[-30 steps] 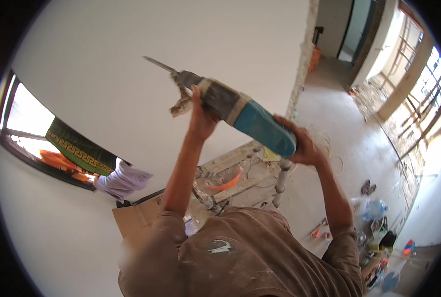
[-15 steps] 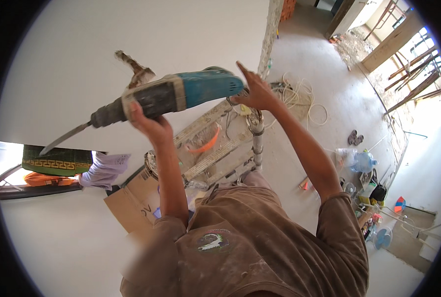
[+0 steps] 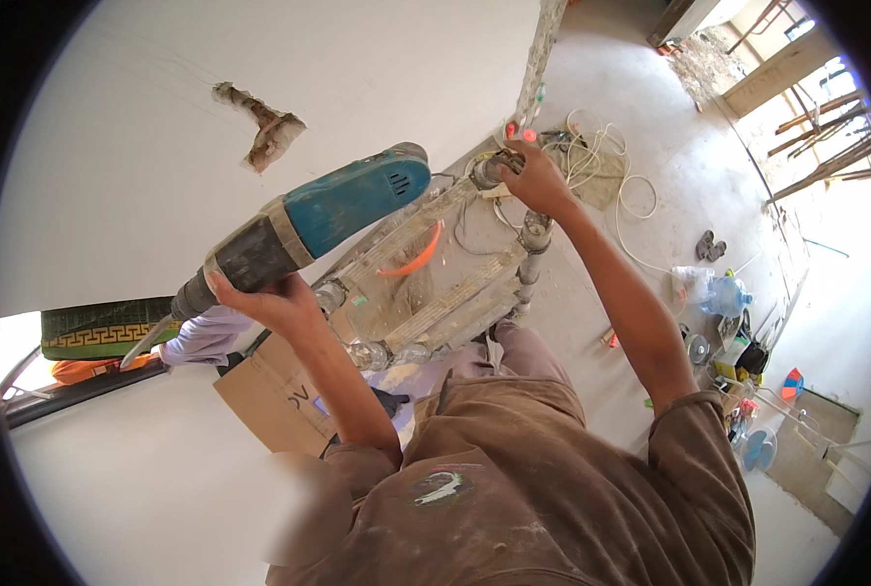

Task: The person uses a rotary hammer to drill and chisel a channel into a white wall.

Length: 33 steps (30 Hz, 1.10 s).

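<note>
My left hand (image 3: pixel 284 308) is closed around the front of a teal and black rotary hammer (image 3: pixel 347 205), holding it from below. Its curved-looking chisel bit (image 3: pixel 147 342) points down to the left. The rear of the tool tips up to the right, away from my right hand. My right hand (image 3: pixel 541 184) has its fingers bent round the top end of a dusty ladder (image 3: pixel 455 295), which stands in front of my legs. Left of the tool's body, a rough chiselled channel (image 3: pixel 271 135) is cut into the white wall (image 3: pixel 386 68).
A pale cable (image 3: pixel 640 200) lies coiled on the floor beyond the ladder. Cardboard (image 3: pixel 264 396) lies at lower left, near a window opening with hanging cloths (image 3: pixel 103 330). Water bottles (image 3: pixel 723 293), shoes (image 3: pixel 711 246) and a fan (image 3: pixel 760 447) stand to the right.
My right hand has left the rear of the rotary hammer and come down onto the ladder's top. The tool has swung lower and left in my left hand, uncovering the channel.
</note>
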Available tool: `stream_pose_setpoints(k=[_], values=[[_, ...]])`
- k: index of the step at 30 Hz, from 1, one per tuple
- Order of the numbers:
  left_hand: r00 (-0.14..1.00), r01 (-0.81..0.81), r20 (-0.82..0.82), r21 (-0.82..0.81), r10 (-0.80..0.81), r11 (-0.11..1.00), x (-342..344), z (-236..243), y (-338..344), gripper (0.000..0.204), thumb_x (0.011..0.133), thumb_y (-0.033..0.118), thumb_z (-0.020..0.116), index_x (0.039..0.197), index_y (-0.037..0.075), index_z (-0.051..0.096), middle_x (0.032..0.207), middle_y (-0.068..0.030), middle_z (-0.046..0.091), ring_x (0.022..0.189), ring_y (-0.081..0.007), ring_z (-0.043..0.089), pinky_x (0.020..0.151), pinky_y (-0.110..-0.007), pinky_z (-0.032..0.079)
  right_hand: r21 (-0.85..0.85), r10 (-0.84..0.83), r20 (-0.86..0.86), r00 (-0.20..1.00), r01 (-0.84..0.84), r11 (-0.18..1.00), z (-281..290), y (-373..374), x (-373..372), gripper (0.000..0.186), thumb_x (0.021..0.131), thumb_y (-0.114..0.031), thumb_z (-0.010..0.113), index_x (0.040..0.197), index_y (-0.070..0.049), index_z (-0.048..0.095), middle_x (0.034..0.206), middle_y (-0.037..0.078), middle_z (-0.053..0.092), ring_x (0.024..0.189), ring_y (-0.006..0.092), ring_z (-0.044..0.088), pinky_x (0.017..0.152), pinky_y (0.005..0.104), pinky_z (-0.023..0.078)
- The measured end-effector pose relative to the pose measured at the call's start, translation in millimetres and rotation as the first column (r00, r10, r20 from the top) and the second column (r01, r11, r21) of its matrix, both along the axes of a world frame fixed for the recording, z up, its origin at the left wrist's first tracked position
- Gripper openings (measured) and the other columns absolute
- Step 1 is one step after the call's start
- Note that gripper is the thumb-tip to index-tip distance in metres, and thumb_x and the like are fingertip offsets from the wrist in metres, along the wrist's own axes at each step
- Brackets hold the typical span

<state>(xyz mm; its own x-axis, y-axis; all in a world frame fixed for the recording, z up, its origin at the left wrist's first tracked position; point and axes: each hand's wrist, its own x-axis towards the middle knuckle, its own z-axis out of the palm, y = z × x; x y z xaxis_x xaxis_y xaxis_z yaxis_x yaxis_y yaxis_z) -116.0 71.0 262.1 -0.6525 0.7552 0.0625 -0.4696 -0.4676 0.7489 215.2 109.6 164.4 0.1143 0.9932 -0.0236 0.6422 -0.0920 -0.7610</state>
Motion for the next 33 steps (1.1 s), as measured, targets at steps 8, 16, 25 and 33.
stream_pose_setpoints(k=[8,16,25,33], values=[[0.991,0.064,0.117,0.006,-0.064,0.998,13,-10,17,0.071,0.08,0.056,0.067,0.128,0.007,0.048,0.125,-0.0121,0.052,0.12,-0.0272,0.052,0.101,-0.046,0.045,0.034,-0.01,-0.092,0.996,0.013,0.999,-13,1,5,0.051,0.079,-0.022,0.066,0.123,0.002,0.06,0.113,0.024,0.066,0.105,0.0334,0.065,0.093,0.0397,0.049],[0.968,0.136,0.211,0.014,-0.136,0.991,56,-15,42,0.076,0.077,0.057,0.071,0.129,0.008,0.046,0.128,-0.0156,0.051,0.121,-0.03,0.053,0.1,-0.048,0.046,0.028,-0.056,-0.108,0.993,0.06,0.998,1,-5,0,0.045,0.077,-0.022,0.065,0.116,0.001,0.062,0.099,0.022,0.068,0.095,0.0335,0.066,0.085,0.0415,0.051],[0.938,0.313,0.223,-0.213,-0.266,0.925,77,10,76,0.059,0.083,0.056,0.061,0.121,0.012,0.056,0.126,-0.0081,0.057,0.117,-0.0274,0.056,0.1,-0.048,0.046,-0.022,-0.022,-0.217,0.976,0.018,1.0,-4,-9,-17,0.043,0.08,-0.007,0.057,0.122,0.002,0.055,0.107,0.029,0.063,0.101,0.0439,0.06,0.087,0.0481,0.048],[0.799,0.488,0.441,-0.081,-0.408,0.869,117,99,77,0.051,0.091,0.054,0.054,0.116,0.01,0.058,0.11,-0.0076,0.065,0.106,-0.024,0.062,0.095,-0.041,0.05,-0.106,0.2,-0.06,0.978,-0.205,0.973,-34,-10,1,0.036,0.087,-0.012,0.058,0.122,-0.001,0.054,0.106,0.024,0.062,0.096,0.0437,0.06,0.085,0.0476,0.049]])
